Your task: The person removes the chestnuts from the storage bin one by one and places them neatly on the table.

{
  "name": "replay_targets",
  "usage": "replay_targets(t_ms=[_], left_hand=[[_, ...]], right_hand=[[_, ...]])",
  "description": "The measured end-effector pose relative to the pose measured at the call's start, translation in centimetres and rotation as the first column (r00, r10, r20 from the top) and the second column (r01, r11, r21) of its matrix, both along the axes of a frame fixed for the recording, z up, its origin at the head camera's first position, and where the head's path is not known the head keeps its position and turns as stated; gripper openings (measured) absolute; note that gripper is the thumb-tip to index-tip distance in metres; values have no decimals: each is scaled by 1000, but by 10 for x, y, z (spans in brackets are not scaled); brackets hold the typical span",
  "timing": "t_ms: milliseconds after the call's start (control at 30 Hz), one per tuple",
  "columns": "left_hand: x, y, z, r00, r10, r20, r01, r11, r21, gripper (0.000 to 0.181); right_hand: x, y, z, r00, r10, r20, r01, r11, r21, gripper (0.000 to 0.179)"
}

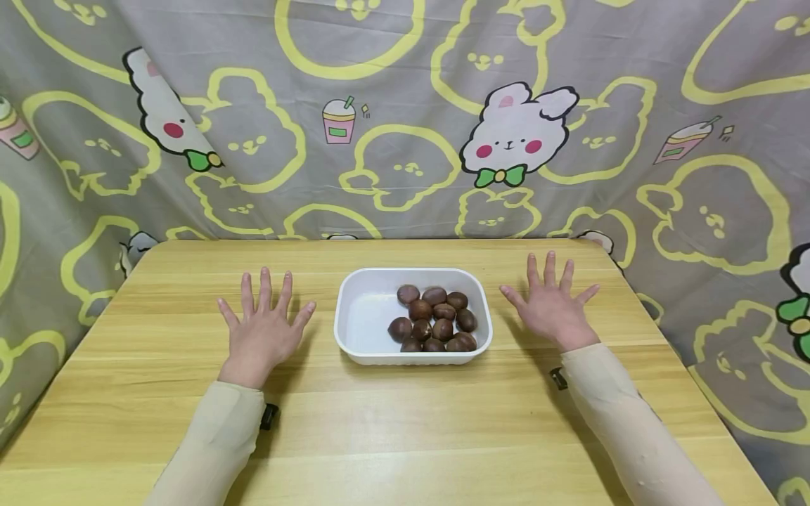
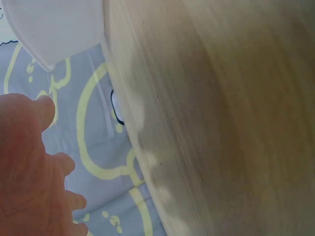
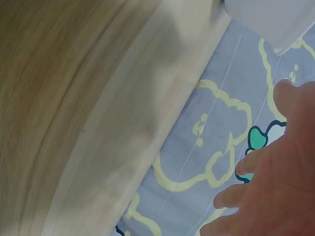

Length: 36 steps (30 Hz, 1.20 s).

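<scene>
In the head view a white plastic tray (image 1: 363, 358) sits mid-table, with several brown chestnuts (image 1: 420, 309) gathered in its right part. To the left of it is my left hand (image 1: 262, 337), fingers straight and spread, holding nothing. My right hand (image 1: 557, 309) is on the tray's other side, also spread wide with nothing held. Neither hand touches the tray. The left wrist view has the left hand (image 2: 29, 172) at its left edge and a tray corner (image 2: 59, 29) above. In the right wrist view the right hand (image 3: 275, 182) shows below another tray corner (image 3: 270, 22).
Everything stands on a light wooden table (image 1: 392, 436). Behind its far edge hangs a grey curtain (image 1: 405, 91) printed with yellow outlines and cartoon rabbits. A small black device (image 1: 268, 417) is at the left wrist, and another black device (image 1: 558, 378) at the right.
</scene>
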<state>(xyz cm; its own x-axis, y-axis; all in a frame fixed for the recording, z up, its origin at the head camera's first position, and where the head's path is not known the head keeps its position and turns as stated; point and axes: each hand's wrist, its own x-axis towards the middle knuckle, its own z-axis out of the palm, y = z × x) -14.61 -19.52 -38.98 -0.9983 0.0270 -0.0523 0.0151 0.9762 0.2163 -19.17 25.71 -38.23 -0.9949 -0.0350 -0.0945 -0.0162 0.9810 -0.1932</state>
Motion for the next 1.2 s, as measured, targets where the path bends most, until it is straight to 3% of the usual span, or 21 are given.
replay_targets(t_ms=[233, 333, 433, 500, 633, 733, 833, 933, 1067, 1200], left_hand=[[2, 0, 1, 1000, -5, 3, 5, 1000, -2, 82], [2, 0, 2, 999, -14, -31, 15, 1000, 12, 79], [1, 1, 6, 995, -29, -96, 37, 996, 81, 75], [-1, 4, 9, 990, -32, -140, 55, 985, 163, 73], [-5, 14, 16, 971, -4, -238, 94, 925, 369, 60], [-10, 27, 20, 948, 1, -319, 168, 849, 500, 42], [-13, 41, 22, 936, -49, -350, 257, 772, 581, 30], [-16, 57, 21, 934, -140, -327, 321, 730, 604, 27], [-19, 76, 18, 928, -262, -266, 371, 716, 592, 28], [-22, 92, 14, 914, -354, -199, 401, 707, 582, 28]], right_hand=[[1, -2, 0, 999, 22, -38, -23, 999, -31, 91], [2, -7, 1, 993, 79, -92, -93, 983, -158, 82], [3, -14, 1, 980, 142, -138, -183, 919, -350, 70], [4, -21, 1, 975, 163, -150, -215, 849, -482, 63], [6, -36, -2, 977, 138, -164, -213, 708, -674, 53], [5, -44, -7, 983, 99, -158, -185, 619, -763, 48], [4, -50, -12, 991, 70, -117, -136, 552, -823, 46], [4, -54, -16, 995, 52, -90, -104, 491, -865, 44], [3, -58, -19, 996, 35, -87, -94, 448, -889, 42], [2, -59, -21, 997, 27, -78, -81, 461, -884, 41]])
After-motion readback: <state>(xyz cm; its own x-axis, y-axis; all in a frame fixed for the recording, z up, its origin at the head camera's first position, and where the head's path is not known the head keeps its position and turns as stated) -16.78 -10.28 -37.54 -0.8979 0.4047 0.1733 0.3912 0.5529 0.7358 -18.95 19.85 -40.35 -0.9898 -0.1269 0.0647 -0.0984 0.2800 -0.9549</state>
